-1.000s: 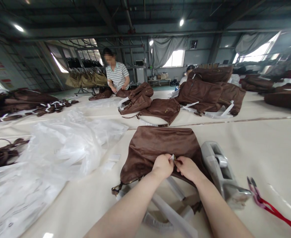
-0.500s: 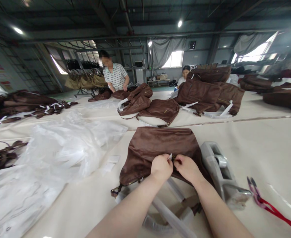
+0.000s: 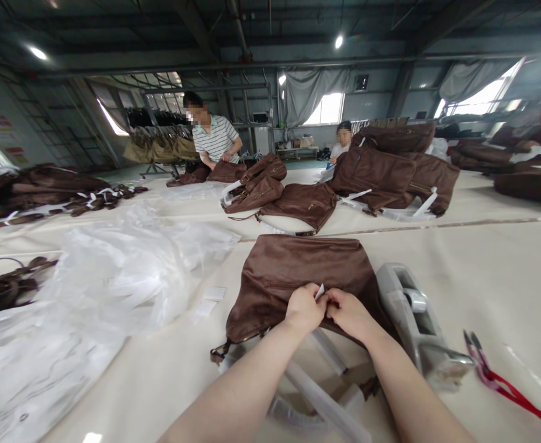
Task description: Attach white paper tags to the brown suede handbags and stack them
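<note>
A brown leather handbag [image 3: 307, 261] lies on the pale table in front of me, its strap end wrapped in clear plastic [image 3: 320, 400] toward my body. Over its middle my two hands meet. My left hand [image 3: 306, 306] is closed, pinching a small white paper slip [image 3: 320, 291] whose tip sticks up. Right beside it, my right hand [image 3: 346, 311] is closed too, fingertips touching the left ones; whatever it grips is hidden behind the fingers. The bag's zipper edge runs beneath my wrists.
A grey tape dispenser [image 3: 411, 314] stands right of the bag, with red-handled pliers [image 3: 496, 381] beyond it. Clear plastic bags [image 3: 136, 271] and white paper pieces [image 3: 210, 299] lie left. Brown bags [image 3: 381, 172] are heaped across the table; a person in a striped shirt [image 3: 217, 141] works there.
My hands have drawn together, the right fingertips now touching the left. A brass-looking piece seen between them before is now covered. The view has shifted slightly.
</note>
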The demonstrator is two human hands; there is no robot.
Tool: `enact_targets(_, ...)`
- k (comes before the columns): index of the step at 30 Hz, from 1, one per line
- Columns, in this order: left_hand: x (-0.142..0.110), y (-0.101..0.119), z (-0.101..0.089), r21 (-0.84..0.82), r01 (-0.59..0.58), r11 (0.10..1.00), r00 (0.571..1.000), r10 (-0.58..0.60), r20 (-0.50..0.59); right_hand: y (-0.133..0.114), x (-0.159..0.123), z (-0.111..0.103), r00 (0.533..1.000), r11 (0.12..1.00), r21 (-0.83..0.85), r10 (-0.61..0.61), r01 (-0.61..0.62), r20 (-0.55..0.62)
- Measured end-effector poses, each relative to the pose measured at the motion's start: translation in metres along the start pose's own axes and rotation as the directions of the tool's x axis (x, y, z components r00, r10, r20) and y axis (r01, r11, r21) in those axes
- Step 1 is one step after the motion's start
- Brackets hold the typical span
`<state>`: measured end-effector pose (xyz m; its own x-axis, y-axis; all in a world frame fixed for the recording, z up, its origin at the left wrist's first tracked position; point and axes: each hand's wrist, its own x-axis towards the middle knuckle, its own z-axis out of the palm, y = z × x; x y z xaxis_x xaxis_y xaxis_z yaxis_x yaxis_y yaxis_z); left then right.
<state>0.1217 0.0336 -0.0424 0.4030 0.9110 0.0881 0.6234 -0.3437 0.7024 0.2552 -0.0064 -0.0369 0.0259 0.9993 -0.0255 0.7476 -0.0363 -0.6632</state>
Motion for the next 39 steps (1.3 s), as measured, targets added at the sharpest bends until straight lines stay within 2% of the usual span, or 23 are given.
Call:
enact_targets(2, 0.002, -0.002, 0.001, -0.029, 0.009, 1.000, 1.000, -0.009, 0.001, 0.001, 0.000, 0.000, 1.000, 0.999, 0.033, 0.005, -0.006, 0.019)
enact_targets(5, 0.004, -0.003, 0.000, -0.087, 0.032, 0.996, 0.999, -0.034, -0.022, 0.003, 0.000, -0.001, 0.996, 0.994, 0.064, 0.086, -0.088, 0.032)
enact_targets(7, 0.004, -0.001, -0.002, -0.230, 0.117, 0.966, 0.993, -0.117, 0.016, 0.005, 0.000, 0.000, 0.987, 0.983, 0.093, 0.157, -0.159, 0.027)
enact_targets(8, 0.003, 0.000, -0.004, -0.333, 0.184, 0.925, 0.983, -0.174, 0.060, 0.006, 0.000, 0.000, 0.982, 0.973, 0.132, 0.187, -0.189, 0.029)
enact_targets(11, 0.001, 0.005, -0.012, -0.583, 0.370, 0.723, 0.929, -0.301, 0.216, 0.008, -0.001, 0.002, 0.970, 0.928, 0.283, 0.236, -0.243, 0.062)
enact_targets(12, 0.000, 0.007, -0.015, -0.623, 0.399, 0.673, 0.916, -0.317, 0.244, 0.008, -0.002, 0.002, 0.966, 0.905, 0.336, 0.247, -0.259, 0.080)
enact_targets(14, -0.001, 0.008, -0.019, -0.656, 0.414, 0.631, 0.909, -0.323, 0.263, 0.007, -0.003, 0.004, 0.959, 0.861, 0.423, 0.251, -0.283, 0.131)
enact_targets(17, -0.001, 0.005, -0.018, -0.628, 0.366, 0.686, 0.930, -0.294, 0.221, 0.003, -0.005, 0.007, 0.949, 0.800, 0.514, 0.236, -0.311, 0.208)
enact_targets(21, 0.000, 0.000, -0.011, -0.507, 0.265, 0.820, 0.963, -0.198, 0.184, -0.001, -0.003, 0.012, 0.950, 0.776, 0.553, 0.201, -0.303, 0.238)
enact_targets(24, -0.001, 0.001, -0.010, -0.451, 0.258, 0.854, 0.963, -0.192, 0.188, -0.002, -0.001, 0.014, 0.957, 0.776, 0.567, 0.165, -0.274, 0.237)
enact_targets(30, -0.003, 0.006, -0.014, -0.462, 0.297, 0.836, 0.953, -0.232, 0.194, -0.005, -0.001, 0.013, 0.982, 0.805, 0.563, 0.144, -0.187, 0.122)
enact_targets(32, -0.003, 0.005, -0.017, -0.385, 0.243, 0.891, 0.968, -0.196, 0.157, -0.005, -0.002, 0.011, 0.984, 0.819, 0.546, 0.165, -0.175, 0.067)
enact_targets(34, -0.004, 0.005, -0.019, -0.254, 0.146, 0.956, 0.989, -0.131, 0.074, -0.004, -0.002, 0.010, 0.983, 0.856, 0.490, 0.185, -0.164, 0.005)
enact_targets(36, -0.005, 0.005, -0.020, -0.159, 0.076, 0.984, 0.997, -0.074, 0.019, -0.002, -0.004, 0.008, 0.982, 0.903, 0.404, 0.183, -0.147, -0.051)
enact_targets(39, -0.006, 0.006, -0.020, -0.152, 0.066, 0.986, 0.997, -0.061, 0.038, -0.001, -0.005, 0.007, 0.982, 0.939, 0.319, 0.168, -0.132, -0.090)
